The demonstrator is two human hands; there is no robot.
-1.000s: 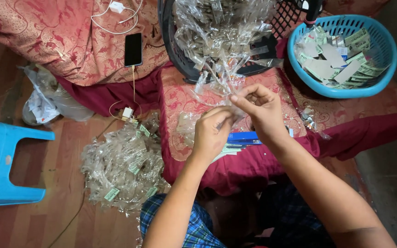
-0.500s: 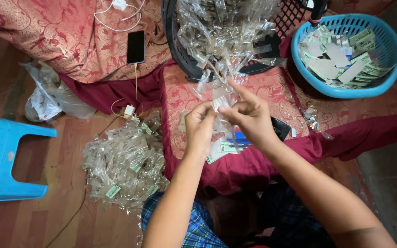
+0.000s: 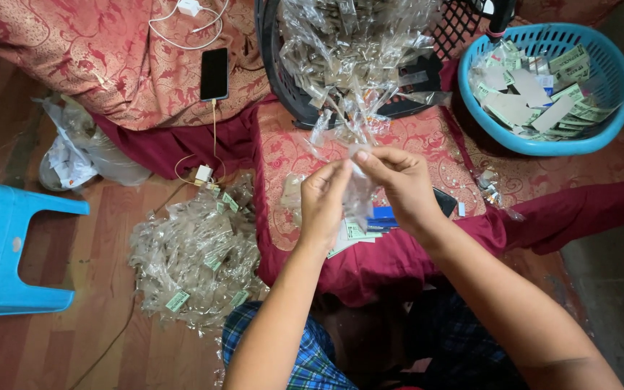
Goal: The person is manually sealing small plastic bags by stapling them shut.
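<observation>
You've got a clear bag (image 3: 359, 189) up between both hands, right over the red patterned cloth (image 3: 427, 141). Your left hand (image 3: 324, 202) has its thumb and fingers pinched shut on the bag's left edge; your right hand (image 3: 399, 184) pinches the top right corner, fingertips curled in tight. The two pinches sit nearly touching, with the film hanging down below them.

This thing looks feather-light and completely limp. It's thin crinkly film, slick to the touch by the look of it, so a loose pinch would likely let it slide out. It probably won't break, but it could tear or stretch if you pull the edges hard apart. The best hold, I'd judge, is right where you are: the top rim, one wall under each pinch.

Looks-wise it's see-through and glossy, wrinkled, catching light in pale streaks. I can't tell whether anything is inside it.

Just beneath your fingers lie pale green slips (image 3: 355, 232) and something flat and blue (image 3: 383, 214). Beyond your fingertips sits a black basket (image 3: 272, 68) heaped with more film, with a blue basket (image 3: 615, 108) of slips off past your right hand. Out beyond your left hand, down on the floor, there's a pile (image 3: 193, 253) of finished-looking bags with green slips in them.
</observation>
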